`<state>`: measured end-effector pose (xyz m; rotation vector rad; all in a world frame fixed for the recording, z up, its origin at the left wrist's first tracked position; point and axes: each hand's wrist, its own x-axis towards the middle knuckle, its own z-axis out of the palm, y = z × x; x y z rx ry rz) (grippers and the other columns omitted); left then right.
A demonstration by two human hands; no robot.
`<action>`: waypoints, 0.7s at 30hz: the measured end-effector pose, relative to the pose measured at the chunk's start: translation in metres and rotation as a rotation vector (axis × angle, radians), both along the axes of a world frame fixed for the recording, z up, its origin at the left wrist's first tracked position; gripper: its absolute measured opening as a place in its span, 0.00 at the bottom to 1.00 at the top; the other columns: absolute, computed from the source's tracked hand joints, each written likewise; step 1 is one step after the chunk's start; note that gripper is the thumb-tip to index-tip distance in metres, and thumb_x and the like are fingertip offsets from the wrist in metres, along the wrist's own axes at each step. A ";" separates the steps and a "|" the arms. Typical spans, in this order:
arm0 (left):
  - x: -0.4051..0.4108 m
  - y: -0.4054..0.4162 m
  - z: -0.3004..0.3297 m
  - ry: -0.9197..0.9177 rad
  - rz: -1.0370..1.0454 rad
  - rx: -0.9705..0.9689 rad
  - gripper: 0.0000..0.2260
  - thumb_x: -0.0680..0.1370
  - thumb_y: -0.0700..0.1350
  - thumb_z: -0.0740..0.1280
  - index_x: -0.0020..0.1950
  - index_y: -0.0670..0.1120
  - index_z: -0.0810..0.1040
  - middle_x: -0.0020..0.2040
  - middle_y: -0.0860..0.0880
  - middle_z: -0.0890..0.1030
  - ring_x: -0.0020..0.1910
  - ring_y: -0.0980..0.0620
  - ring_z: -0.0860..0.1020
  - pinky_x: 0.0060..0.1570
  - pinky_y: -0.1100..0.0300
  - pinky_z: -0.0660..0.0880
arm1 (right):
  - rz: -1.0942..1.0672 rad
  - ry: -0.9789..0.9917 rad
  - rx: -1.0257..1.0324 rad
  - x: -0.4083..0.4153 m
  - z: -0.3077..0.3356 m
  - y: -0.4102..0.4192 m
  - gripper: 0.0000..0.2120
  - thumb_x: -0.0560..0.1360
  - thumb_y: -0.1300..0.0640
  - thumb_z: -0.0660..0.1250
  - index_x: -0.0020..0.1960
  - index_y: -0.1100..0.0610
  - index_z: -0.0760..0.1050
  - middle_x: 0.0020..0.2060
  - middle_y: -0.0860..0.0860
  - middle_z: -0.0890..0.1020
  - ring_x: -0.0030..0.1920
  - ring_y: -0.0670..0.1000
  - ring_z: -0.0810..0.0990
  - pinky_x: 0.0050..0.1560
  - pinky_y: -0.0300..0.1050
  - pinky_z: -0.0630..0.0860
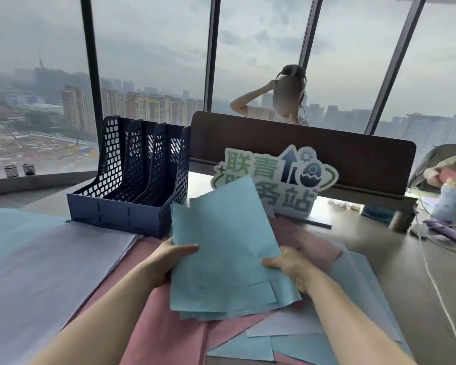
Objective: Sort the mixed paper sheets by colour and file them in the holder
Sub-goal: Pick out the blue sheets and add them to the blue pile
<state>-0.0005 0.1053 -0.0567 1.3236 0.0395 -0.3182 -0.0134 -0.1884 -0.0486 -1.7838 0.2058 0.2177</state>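
Note:
A loose stack of light blue sheets is lifted above the table, tilted up toward the window. My left hand grips its left edge, thumb on top. My right hand grips its right edge. The dark blue mesh file holder stands behind and to the left, its slots showing no paper. Pink sheets lie under the stack. A pale lavender pile lies at the left, with more blue paper beyond it. Mixed blue, lavender and pink sheets lie at the lower right.
A green-and-white cut-out sign leans against a brown desk divider behind the stack. A person sits beyond the divider by the window. Cables and clutter lie at the right. Two small mesh cups stand on the sill.

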 end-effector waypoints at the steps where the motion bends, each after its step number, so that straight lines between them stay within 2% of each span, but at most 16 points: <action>1: 0.000 0.000 -0.001 -0.007 0.003 0.009 0.26 0.66 0.36 0.75 0.62 0.40 0.75 0.52 0.38 0.84 0.46 0.38 0.84 0.43 0.46 0.81 | 0.028 0.012 -0.027 0.001 0.001 0.002 0.10 0.73 0.68 0.72 0.54 0.63 0.80 0.46 0.58 0.86 0.43 0.56 0.86 0.45 0.50 0.82; 5: 0.002 -0.001 -0.003 -0.043 0.050 0.037 0.25 0.64 0.29 0.74 0.60 0.39 0.77 0.51 0.39 0.84 0.46 0.38 0.84 0.46 0.46 0.81 | 0.090 -0.002 -0.074 0.002 0.006 -0.001 0.10 0.72 0.67 0.74 0.52 0.59 0.81 0.43 0.52 0.87 0.42 0.53 0.86 0.42 0.45 0.81; 9: -0.003 -0.002 0.000 -0.137 0.075 0.014 0.25 0.58 0.32 0.74 0.55 0.38 0.78 0.51 0.37 0.84 0.42 0.41 0.84 0.41 0.50 0.81 | -0.002 -0.122 0.025 0.005 0.008 -0.007 0.12 0.73 0.60 0.74 0.55 0.56 0.78 0.46 0.53 0.86 0.43 0.53 0.86 0.43 0.45 0.80; 11: -0.006 -0.005 0.007 -0.215 0.083 -0.028 0.26 0.56 0.34 0.76 0.54 0.37 0.79 0.50 0.37 0.84 0.41 0.43 0.84 0.38 0.53 0.81 | -0.056 -0.157 0.110 0.009 0.007 -0.010 0.12 0.75 0.57 0.72 0.58 0.56 0.77 0.51 0.53 0.85 0.48 0.53 0.85 0.49 0.47 0.80; 13: -0.007 -0.009 0.020 -0.291 0.105 -0.030 0.26 0.54 0.38 0.78 0.52 0.38 0.81 0.47 0.40 0.85 0.41 0.44 0.84 0.39 0.53 0.82 | -0.091 -0.199 0.169 0.013 0.013 -0.011 0.12 0.76 0.55 0.70 0.59 0.56 0.78 0.55 0.54 0.84 0.54 0.55 0.84 0.57 0.52 0.78; 16: -0.008 -0.023 0.050 -0.426 0.155 -0.025 0.16 0.61 0.37 0.78 0.47 0.41 0.82 0.42 0.46 0.86 0.39 0.48 0.83 0.42 0.53 0.82 | -0.246 -0.417 0.151 0.010 0.041 -0.010 0.06 0.77 0.61 0.68 0.51 0.54 0.81 0.48 0.54 0.86 0.49 0.58 0.84 0.49 0.52 0.78; 18: -0.009 -0.037 0.073 -0.527 0.199 -0.045 0.09 0.67 0.34 0.76 0.44 0.43 0.82 0.39 0.49 0.85 0.36 0.52 0.82 0.39 0.57 0.81 | -0.331 -0.620 0.127 0.004 0.068 -0.004 0.10 0.75 0.65 0.65 0.47 0.51 0.81 0.40 0.54 0.85 0.41 0.55 0.82 0.42 0.48 0.76; 21: -0.008 -0.058 0.093 -0.633 0.286 -0.032 0.08 0.69 0.35 0.76 0.41 0.45 0.82 0.37 0.51 0.85 0.35 0.54 0.82 0.39 0.60 0.80 | -0.374 -0.821 0.005 -0.006 0.089 0.006 0.10 0.74 0.65 0.65 0.49 0.52 0.78 0.40 0.49 0.83 0.38 0.49 0.78 0.39 0.42 0.74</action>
